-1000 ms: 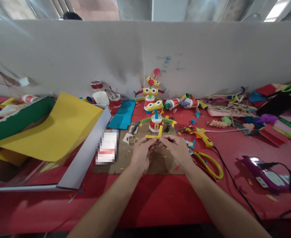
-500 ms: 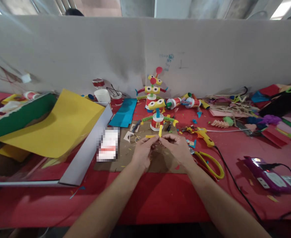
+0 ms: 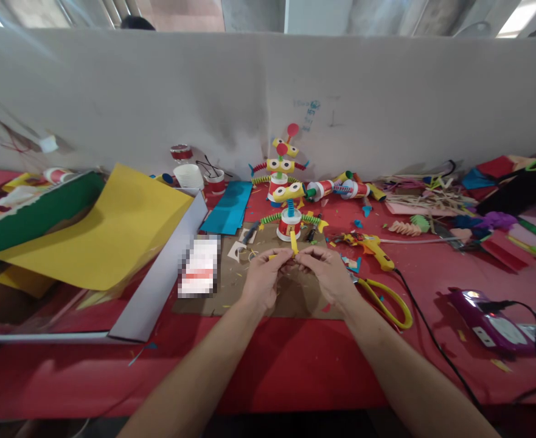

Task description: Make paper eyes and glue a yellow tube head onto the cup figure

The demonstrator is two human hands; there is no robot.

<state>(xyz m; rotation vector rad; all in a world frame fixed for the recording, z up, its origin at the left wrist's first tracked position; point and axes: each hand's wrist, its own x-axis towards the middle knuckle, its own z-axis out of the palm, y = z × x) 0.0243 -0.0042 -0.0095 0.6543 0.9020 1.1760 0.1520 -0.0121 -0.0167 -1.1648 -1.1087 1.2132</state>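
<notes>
Over the brown board, my left hand and my right hand meet with pinched fingertips. Between them is a narrow yellow paper strip, one end pointing up and away from me. Both hands are closed on the strip; part of it is hidden by the fingers. Just behind stands a paper-cup figure with a yellow eyed head, a blue folded neck and green folded arms. To the right of my right hand lie scissors with yellow and red handles.
A yellow glue gun with a black cord lies at right, near a purple power box. At left, yellow paper rests on an open box. Blue paper sheets and more cup figures are farther back, before a grey partition.
The yellow strip's upright end has shifted slightly and tilts differently, while its left end is now mostly behind my fingers. My hands stay close together in nearly the same place.
</notes>
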